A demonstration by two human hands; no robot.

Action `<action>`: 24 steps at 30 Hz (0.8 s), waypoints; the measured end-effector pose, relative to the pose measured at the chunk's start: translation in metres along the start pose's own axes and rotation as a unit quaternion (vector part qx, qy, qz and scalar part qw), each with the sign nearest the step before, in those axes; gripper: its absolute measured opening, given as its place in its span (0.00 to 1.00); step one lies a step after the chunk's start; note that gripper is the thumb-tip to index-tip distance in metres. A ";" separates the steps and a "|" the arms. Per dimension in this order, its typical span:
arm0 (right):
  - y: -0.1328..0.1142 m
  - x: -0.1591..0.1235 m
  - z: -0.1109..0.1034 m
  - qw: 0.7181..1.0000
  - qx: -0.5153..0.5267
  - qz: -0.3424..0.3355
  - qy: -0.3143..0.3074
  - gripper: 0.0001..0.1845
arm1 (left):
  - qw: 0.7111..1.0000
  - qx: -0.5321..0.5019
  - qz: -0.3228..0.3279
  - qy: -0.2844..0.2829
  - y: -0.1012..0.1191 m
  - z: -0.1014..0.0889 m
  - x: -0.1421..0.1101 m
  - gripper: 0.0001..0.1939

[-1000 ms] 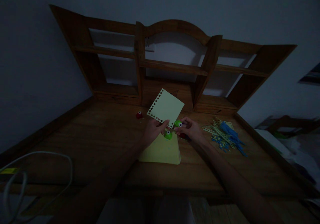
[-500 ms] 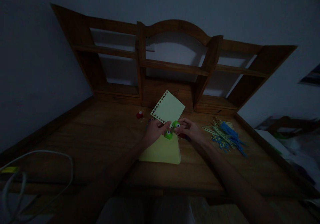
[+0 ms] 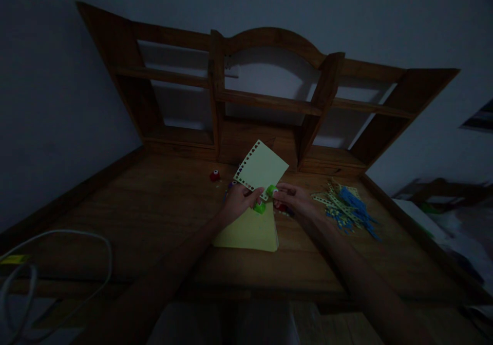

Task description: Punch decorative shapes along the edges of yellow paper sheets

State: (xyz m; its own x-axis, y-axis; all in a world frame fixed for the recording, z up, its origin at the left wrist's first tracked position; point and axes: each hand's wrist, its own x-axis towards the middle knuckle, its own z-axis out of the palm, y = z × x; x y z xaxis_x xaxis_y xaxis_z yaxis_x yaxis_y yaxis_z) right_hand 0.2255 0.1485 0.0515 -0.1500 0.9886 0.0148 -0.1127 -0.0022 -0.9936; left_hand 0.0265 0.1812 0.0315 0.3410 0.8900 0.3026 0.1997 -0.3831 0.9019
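My left hand (image 3: 241,200) pinches a pale yellow paper sheet (image 3: 265,164) by its near corner, holding it tilted above the desk. Small punched shapes run along the sheet's left and lower edges. My right hand (image 3: 295,199) grips a small green paper punch (image 3: 271,190) at the sheet's lower edge. Another green punch (image 3: 259,208) is just below, close to my left fingertips. Under both hands lies a stack of yellow paper (image 3: 246,234). Part of a red punch (image 3: 282,208) shows beneath my right hand, mostly hidden.
A red punch (image 3: 214,175) sits on the desk (image 3: 162,211) to the left. On the right is a pile of blue and yellow punched paper strips (image 3: 352,209). A wooden shelf unit (image 3: 269,103) stands along the back. A white cable (image 3: 77,232) loops at the left edge.
The sheet has shifted slightly to the right. The green punch in my right hand has turned, and its white eye mark is now mostly out of sight.
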 end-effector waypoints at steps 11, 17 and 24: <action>-0.002 -0.002 0.004 1.000 -0.006 -0.008 -0.024 0.16 | 1.000 -0.011 -0.019 0.005 -0.003 0.001 0.000 0.19; -0.005 -0.005 0.008 1.000 -0.007 -0.010 -0.016 0.17 | 0.998 -0.041 -0.040 0.019 0.001 0.003 -0.001 0.15; -0.002 -0.004 0.005 0.999 -0.037 0.004 -0.006 0.17 | 0.998 -0.042 -0.036 0.014 0.006 0.002 -0.002 0.14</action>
State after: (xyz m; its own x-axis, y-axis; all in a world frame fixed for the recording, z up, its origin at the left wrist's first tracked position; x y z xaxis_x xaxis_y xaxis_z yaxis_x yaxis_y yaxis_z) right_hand 0.2213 0.1437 0.0545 -0.1625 0.9867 0.0082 -0.0387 0.0020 -0.9992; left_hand 0.0294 0.1770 0.0354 0.3033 0.9214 0.2431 0.1438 -0.2964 0.9442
